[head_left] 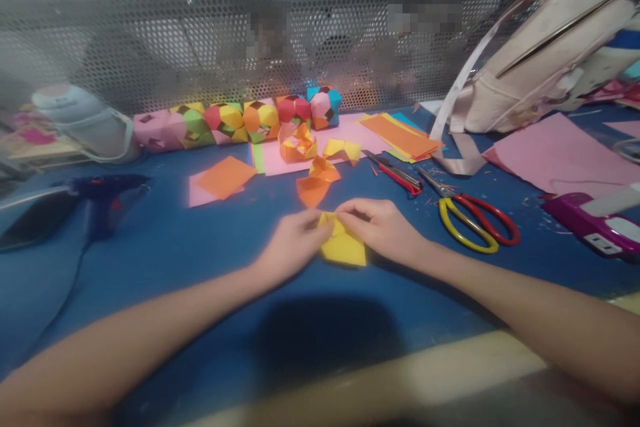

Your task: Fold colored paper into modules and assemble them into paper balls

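Note:
A partly folded piece of yellow paper (pixel 346 248) is held just above the blue tabletop, between my two hands. My left hand (pixel 295 243) pinches its left upper edge, thumb on top. On the other side my right hand (pixel 383 227) grips the upper right edge with bent fingers. Just beyond the hands lie an orange folded paper piece (pixel 313 191) and a yellow folded piece (pixel 343 149). Behind them sits a partly joined orange and yellow paper ring (pixel 297 142). My fingers hide part of the yellow paper's top.
Several finished paper balls (pixel 263 121) line the mesh wall. To the right are a red cutter (pixel 400 173), scissors (pixel 470 220), a purple power strip (pixel 590 223) and a pale backpack (pixel 545 60). At left lie orange sheets (pixel 227 178), a glue gun (pixel 103 197) and a bottle (pixel 85 121).

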`<state>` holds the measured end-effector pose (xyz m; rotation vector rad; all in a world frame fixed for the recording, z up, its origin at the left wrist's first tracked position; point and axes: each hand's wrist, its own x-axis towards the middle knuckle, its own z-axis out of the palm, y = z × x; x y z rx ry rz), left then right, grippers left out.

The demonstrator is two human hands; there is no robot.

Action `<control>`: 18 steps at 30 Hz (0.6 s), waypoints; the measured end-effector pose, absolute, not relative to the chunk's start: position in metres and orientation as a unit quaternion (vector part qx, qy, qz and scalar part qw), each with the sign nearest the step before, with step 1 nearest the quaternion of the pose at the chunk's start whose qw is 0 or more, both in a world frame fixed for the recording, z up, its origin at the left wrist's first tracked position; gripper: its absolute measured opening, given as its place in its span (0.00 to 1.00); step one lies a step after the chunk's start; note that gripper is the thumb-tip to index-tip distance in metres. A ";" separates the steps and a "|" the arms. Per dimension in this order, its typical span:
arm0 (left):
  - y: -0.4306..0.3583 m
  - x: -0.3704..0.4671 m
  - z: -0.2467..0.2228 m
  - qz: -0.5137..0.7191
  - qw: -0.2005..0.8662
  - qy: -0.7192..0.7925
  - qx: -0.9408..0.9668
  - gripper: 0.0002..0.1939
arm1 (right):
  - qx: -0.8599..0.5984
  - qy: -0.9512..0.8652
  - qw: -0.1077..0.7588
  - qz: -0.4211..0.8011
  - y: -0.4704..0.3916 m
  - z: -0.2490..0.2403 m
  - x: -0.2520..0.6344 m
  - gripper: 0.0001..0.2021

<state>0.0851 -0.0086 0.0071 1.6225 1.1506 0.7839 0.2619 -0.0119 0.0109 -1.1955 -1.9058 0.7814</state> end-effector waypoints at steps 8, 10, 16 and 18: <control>-0.007 0.085 0.003 0.349 0.477 0.475 0.652 0.12 | -0.478 -0.734 0.364 0.316 -0.016 0.009 0.259 0.09; -0.007 0.085 0.002 0.353 0.479 0.475 0.649 0.12 | -0.483 -0.733 0.368 0.306 -0.016 0.009 0.259 0.08; -0.007 0.084 0.001 0.356 0.482 0.472 0.647 0.13 | -0.480 -0.742 0.376 0.279 -0.018 0.011 0.258 0.08; -0.007 0.084 0.001 0.353 0.481 0.472 0.649 0.13 | -0.477 -0.746 0.375 0.273 -0.018 0.011 0.258 0.08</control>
